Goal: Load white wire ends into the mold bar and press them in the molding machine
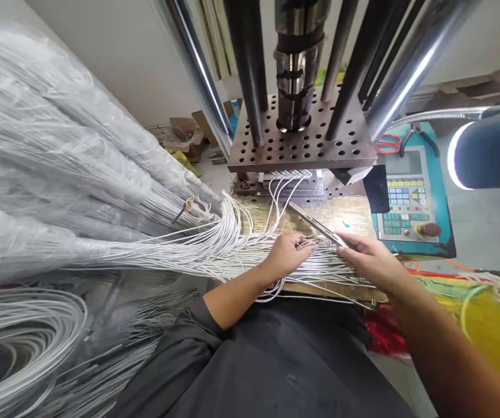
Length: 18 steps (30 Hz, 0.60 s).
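Note:
Many white cables (pixel 232 255) run from the left across the cardboard-covered work surface in front of me. My left hand (pixel 288 255) is closed around a few cable ends, its fingertips pinched together over the bundle. To the right of it, my right hand (pixel 369 258) grips one end of a long, narrow metal bar (pixel 317 223) between thumb and fingers. The bar slants up and left toward the press. Several cables lead up into a metal fixture (pixel 291 184) under the press plate, where their ends sit in a row.
A press with a perforated plate (pixel 302 148) and upright columns stands ahead. At right are a teal control panel (pixel 448 215) with a red knob, pliers (pixel 421 139), red-handled scissors (pixel 388 144) and a lamp (pixel 489 151). Plastic-wrapped cable bundles (pixel 58 128) fill the left.

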Available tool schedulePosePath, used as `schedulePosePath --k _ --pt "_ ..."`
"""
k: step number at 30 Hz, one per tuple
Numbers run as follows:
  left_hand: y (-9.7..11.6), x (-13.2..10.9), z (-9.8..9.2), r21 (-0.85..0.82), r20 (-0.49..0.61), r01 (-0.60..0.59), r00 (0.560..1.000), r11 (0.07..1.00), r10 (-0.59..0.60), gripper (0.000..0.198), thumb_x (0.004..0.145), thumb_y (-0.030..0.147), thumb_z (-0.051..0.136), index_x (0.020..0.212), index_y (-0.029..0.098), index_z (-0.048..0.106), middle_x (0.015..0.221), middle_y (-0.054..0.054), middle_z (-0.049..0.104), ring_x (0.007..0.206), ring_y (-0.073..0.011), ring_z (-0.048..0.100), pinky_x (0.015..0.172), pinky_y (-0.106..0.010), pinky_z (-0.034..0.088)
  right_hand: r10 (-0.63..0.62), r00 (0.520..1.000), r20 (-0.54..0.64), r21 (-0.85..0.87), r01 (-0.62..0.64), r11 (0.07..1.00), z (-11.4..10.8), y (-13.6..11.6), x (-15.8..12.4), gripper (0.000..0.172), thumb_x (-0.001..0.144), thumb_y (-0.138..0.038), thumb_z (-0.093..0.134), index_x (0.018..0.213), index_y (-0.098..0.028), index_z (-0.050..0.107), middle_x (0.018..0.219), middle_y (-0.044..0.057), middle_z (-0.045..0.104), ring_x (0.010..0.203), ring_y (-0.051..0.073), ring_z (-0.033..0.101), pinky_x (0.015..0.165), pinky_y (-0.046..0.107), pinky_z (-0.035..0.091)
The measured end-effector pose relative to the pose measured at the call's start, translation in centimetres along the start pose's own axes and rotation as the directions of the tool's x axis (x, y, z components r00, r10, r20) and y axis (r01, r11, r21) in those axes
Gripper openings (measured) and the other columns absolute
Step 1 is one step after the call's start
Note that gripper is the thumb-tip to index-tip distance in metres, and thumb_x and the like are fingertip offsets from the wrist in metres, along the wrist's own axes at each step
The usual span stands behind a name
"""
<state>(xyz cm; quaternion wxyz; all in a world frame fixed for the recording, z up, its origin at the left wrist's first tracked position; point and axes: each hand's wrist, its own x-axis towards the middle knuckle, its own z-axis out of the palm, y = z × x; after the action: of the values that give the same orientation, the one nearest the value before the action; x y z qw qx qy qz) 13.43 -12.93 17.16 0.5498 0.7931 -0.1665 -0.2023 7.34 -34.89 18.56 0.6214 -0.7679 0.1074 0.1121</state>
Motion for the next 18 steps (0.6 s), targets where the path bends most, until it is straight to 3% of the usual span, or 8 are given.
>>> schedulePosePath --k 2,7,13,18 --pt "0.0 0.3 0.1 0.087 0.036 -0.015 0.999 0.996 0.012 0.032 0.087 0.043 0.066 0.072 0.015 0.065 0.066 0.002 0.058 0.064 -0.0111 0.049 0.061 -0.024 0.035 -0.014 1.0 -0.026 0.071 0.016 0.997 0.8 0.9 0.4 0.056 0.079 -0.05 0.074 0.128 -0.023 0.071 0.11 0.006 0.077 0.106 0.028 0.069 0.093 0.042 0.058" --pt "-0.2 0.7 0.1 0.209 0.059 -0.062 0.997 0.976 0.051 0.038 0.09 0.044 0.062 0.067 0.015 0.065 0.065 0.0 0.059 0.064 -0.0118 0.052 0.062 -0.025 0.037 -0.022 0.998 -0.062 0.11 0.029 0.994 1.3 2.6 1.2 0.063 0.081 -0.049 0.074 0.136 -0.021 0.066 0.127 0.009 0.073 0.115 0.029 0.068 0.105 0.047 0.053" --pt "-0.6 1.2 0.5 -0.048 0.101 0.108 0.99 0.993 -0.103 0.029 0.084 0.042 0.071 0.08 0.013 0.071 0.068 -0.001 0.066 0.056 -0.011 0.062 0.059 -0.023 0.047 -0.047 0.995 -0.093 0.079 0.055 0.995 1.5 2.7 0.8 0.055 0.085 -0.044 0.069 0.136 -0.021 0.066 0.135 0.009 0.068 0.122 0.03 0.066 0.112 0.052 0.048" --pt "-0.2 1.4 0.7 -0.166 0.139 0.151 0.982 0.974 -0.129 0.026 0.08 0.037 0.075 0.085 0.013 0.069 0.057 0.003 0.059 0.046 -0.0087 0.055 0.053 -0.021 0.046 -0.042 0.994 -0.103 0.104 0.053 0.993 1.5 2.7 0.7 0.054 0.088 -0.042 0.067 0.137 -0.02 0.065 0.137 0.009 0.067 0.124 0.031 0.064 0.113 0.051 0.047"
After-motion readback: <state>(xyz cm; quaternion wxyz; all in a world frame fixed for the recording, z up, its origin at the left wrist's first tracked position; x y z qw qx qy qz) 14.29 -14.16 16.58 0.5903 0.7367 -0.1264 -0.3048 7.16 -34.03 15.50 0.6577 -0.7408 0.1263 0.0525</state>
